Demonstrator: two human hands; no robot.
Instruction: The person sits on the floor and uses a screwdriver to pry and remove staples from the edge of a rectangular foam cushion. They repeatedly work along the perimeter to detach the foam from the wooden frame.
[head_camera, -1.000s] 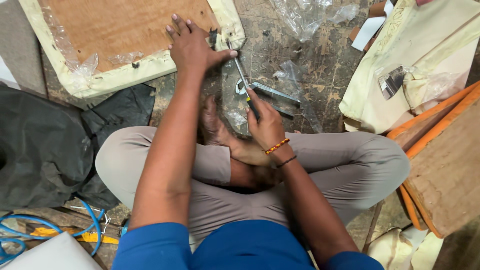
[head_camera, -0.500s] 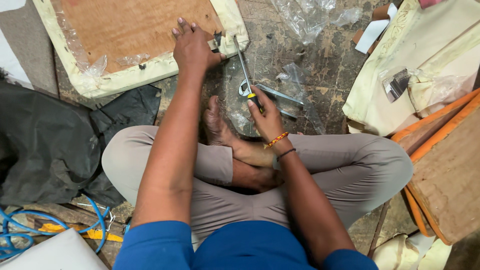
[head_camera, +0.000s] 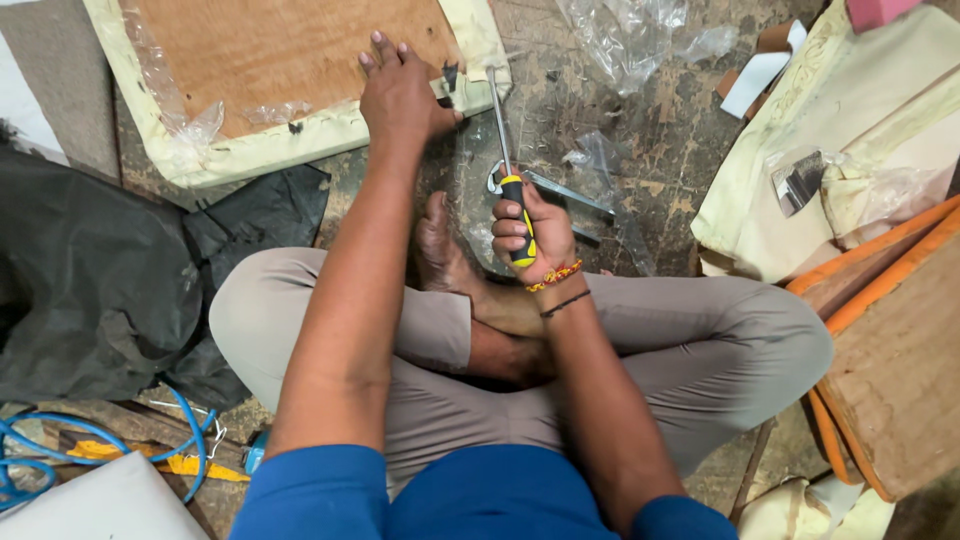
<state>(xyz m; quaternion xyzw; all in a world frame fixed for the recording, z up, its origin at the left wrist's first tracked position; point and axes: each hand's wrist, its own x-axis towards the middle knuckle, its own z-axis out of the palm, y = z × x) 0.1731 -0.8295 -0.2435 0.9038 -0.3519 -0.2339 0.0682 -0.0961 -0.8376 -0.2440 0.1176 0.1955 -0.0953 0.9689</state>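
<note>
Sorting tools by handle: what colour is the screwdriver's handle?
Black and yellow, on the screwdriver in the right hand; head view.

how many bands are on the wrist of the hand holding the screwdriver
2: a beaded orange band nearest the right hand, and a thin black band just behind it up the forearm.

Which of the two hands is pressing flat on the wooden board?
The left hand: it lies open on the cream-edged wooden board, while the right hand is closed around a screwdriver with a yellow-and-black handle.
</note>
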